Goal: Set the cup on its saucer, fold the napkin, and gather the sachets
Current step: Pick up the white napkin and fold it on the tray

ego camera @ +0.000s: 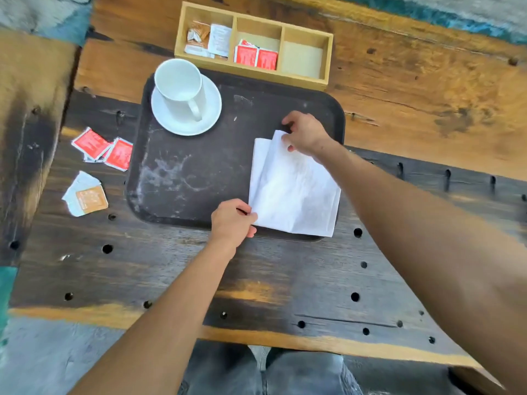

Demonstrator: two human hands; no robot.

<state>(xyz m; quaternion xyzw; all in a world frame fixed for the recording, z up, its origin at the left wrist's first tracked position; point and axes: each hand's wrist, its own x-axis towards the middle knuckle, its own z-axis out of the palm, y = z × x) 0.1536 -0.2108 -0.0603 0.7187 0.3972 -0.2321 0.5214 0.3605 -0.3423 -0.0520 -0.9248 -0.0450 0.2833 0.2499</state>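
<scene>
A dark rectangular plastic tray (185,178) sits on the worn wooden table (285,280). On the tray's near right part lies the white paper napkin (293,189), partly folded, its near edge overhanging the tray rim. The left hand (232,220) pinches the napkin's near left corner between thumb and fingers; the right hand (305,132) nips its far corner, fingers curled closed. In the tray's far left corner the white ceramic cup (179,86) stands on its white saucer (211,109). Left of the tray (on the bare table) lie red sachets (102,148) and an orange sachet (91,199). Just beyond the tray stands a three-compartment wooden box (328,57) holding more sachets.
</scene>
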